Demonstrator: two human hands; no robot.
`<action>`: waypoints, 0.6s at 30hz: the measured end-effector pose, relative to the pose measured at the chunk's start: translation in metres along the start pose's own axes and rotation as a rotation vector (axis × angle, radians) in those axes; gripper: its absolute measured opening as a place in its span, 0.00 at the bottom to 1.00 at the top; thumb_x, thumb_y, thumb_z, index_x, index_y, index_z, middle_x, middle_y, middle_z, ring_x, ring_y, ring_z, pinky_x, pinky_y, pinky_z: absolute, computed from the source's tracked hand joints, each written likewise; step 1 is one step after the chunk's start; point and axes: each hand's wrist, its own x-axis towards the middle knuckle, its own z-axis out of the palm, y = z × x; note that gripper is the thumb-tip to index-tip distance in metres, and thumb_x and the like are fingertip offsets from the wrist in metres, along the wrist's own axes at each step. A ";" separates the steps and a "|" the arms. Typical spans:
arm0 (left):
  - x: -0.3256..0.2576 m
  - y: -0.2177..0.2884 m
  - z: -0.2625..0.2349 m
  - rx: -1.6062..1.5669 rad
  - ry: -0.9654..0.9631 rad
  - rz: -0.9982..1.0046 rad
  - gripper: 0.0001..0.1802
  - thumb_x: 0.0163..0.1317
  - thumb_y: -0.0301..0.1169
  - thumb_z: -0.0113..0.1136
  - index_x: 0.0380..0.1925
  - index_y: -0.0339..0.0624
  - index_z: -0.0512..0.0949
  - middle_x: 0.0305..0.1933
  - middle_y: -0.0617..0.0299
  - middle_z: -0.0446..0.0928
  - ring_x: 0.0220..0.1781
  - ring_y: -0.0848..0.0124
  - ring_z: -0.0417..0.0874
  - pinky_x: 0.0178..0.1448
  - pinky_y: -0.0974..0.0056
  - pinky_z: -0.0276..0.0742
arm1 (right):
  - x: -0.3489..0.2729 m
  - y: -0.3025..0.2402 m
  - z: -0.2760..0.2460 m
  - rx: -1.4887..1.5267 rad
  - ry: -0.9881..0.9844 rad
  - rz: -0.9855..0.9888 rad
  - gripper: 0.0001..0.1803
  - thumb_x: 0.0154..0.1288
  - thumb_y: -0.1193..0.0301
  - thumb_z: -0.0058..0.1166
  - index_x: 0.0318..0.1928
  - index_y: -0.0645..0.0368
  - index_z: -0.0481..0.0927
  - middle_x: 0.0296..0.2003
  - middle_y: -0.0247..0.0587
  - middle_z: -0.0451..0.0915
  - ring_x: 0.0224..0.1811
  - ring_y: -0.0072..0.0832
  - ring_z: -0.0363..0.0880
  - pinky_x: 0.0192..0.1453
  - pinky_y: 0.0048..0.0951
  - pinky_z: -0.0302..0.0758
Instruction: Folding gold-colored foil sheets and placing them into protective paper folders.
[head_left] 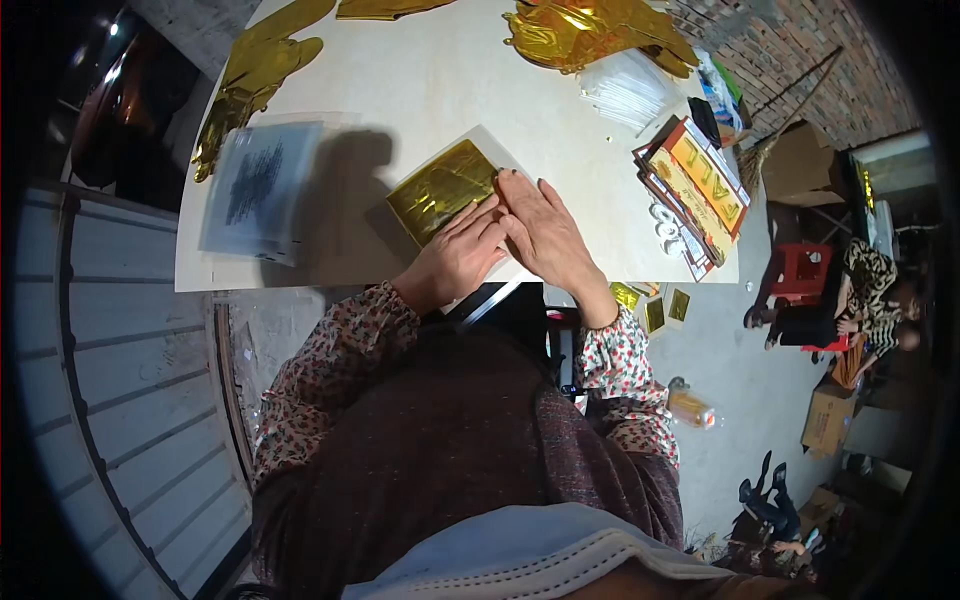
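A folded flat piece of shiny gold foil (437,192) lies on the table in front of me, on top of a pale rectangular sheet or sleeve (492,142) whose edge shows behind it. My left hand (464,255) rests on the foil's near edge, its fingers stretched over the surface. Against the foil's right side, my right hand (545,232) lies flat, palm down, with its fingers extended. The two hands touch or overlap near the foil's lower right corner. What lies beneath the palms is hidden.
Clear printed plastic bags (268,185) are stacked at the left. Flat gold foil balloons (600,35) lie along the far side. To the right are white thin items (628,90), colourful printed cards (697,195) and small white ring pieces (665,228). Other people (870,300) sit beyond the table.
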 end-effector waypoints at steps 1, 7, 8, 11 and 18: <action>-0.001 -0.001 -0.003 0.011 0.003 0.024 0.22 0.61 0.26 0.62 0.53 0.28 0.72 0.64 0.38 0.71 0.70 0.47 0.69 0.75 0.50 0.62 | 0.001 0.000 0.002 0.002 -0.007 -0.018 0.31 0.79 0.55 0.36 0.73 0.60 0.60 0.73 0.49 0.61 0.77 0.40 0.55 0.80 0.44 0.48; -0.015 -0.014 -0.030 0.281 0.046 -0.247 0.30 0.60 0.38 0.66 0.58 0.32 0.73 0.65 0.41 0.72 0.69 0.44 0.70 0.72 0.44 0.63 | -0.006 -0.007 0.010 -0.262 -0.020 -0.053 0.33 0.78 0.53 0.39 0.73 0.59 0.60 0.74 0.47 0.58 0.78 0.39 0.53 0.80 0.45 0.47; -0.018 -0.016 -0.033 0.387 0.027 -0.290 0.34 0.58 0.42 0.67 0.60 0.32 0.72 0.66 0.42 0.71 0.68 0.44 0.71 0.72 0.44 0.63 | -0.006 -0.008 0.009 -0.299 -0.014 -0.043 0.32 0.77 0.54 0.39 0.73 0.59 0.60 0.74 0.47 0.59 0.78 0.39 0.54 0.80 0.45 0.48; -0.022 -0.035 -0.034 0.398 -0.010 -0.225 0.41 0.55 0.49 0.67 0.63 0.34 0.71 0.68 0.43 0.69 0.71 0.45 0.66 0.72 0.45 0.63 | -0.008 -0.013 0.011 -0.342 0.013 -0.025 0.31 0.77 0.55 0.41 0.72 0.59 0.62 0.74 0.47 0.60 0.77 0.38 0.55 0.79 0.46 0.50; -0.008 -0.062 -0.041 0.200 -0.188 -0.171 0.39 0.63 0.51 0.63 0.69 0.45 0.67 0.75 0.46 0.62 0.79 0.47 0.54 0.79 0.46 0.50 | -0.020 -0.016 0.003 0.088 0.146 0.188 0.24 0.77 0.65 0.44 0.68 0.59 0.68 0.65 0.51 0.73 0.69 0.44 0.68 0.75 0.47 0.57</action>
